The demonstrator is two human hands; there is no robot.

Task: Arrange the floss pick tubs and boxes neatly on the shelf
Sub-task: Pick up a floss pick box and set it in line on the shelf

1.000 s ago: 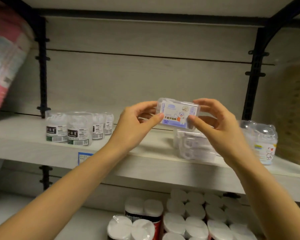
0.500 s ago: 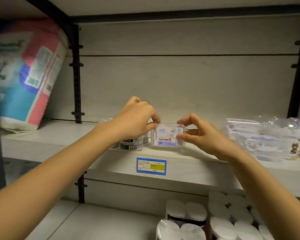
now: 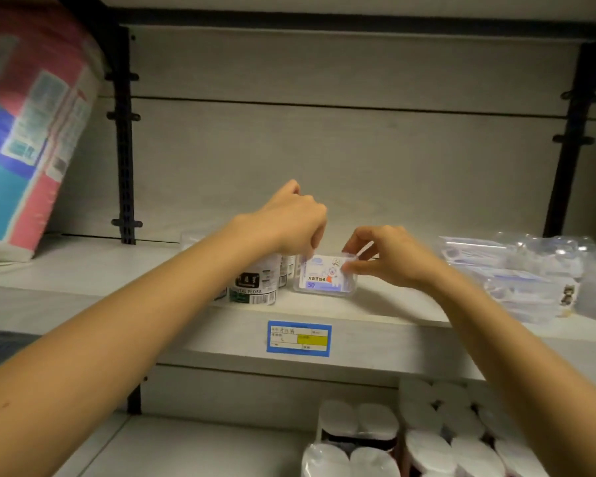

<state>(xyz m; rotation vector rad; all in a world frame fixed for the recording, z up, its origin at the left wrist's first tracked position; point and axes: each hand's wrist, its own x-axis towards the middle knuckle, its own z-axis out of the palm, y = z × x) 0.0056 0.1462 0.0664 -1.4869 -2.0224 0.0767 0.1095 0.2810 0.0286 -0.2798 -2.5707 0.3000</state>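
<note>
A: Where is the floss pick box [image 3: 325,277] found?

B: It is stood upright on the shelf [image 3: 375,342], label facing outward, just beside the round floss pick tubs [image 3: 255,284] on its left. The blue price tag [image 3: 299,338] is fixed to the shelf edge directly below it.

A: How is it being held?

B: It is pinched at its top right corner by the thumb and forefinger of the right hand [image 3: 389,258]. The left hand [image 3: 286,218] is curled over the top left corner, fingertips down on the box; a loose grip is suggested, though the contact itself is partly hidden by the knuckles.

A: What else is seen on that shelf?

B: A pile of clear floss pick packs [image 3: 516,270] is laid well apart to the right, and a wrapped tissue bundle [image 3: 28,132] is leaned at the far left. White rolls in plastic [image 3: 437,438] are stacked on the shelf below
</note>
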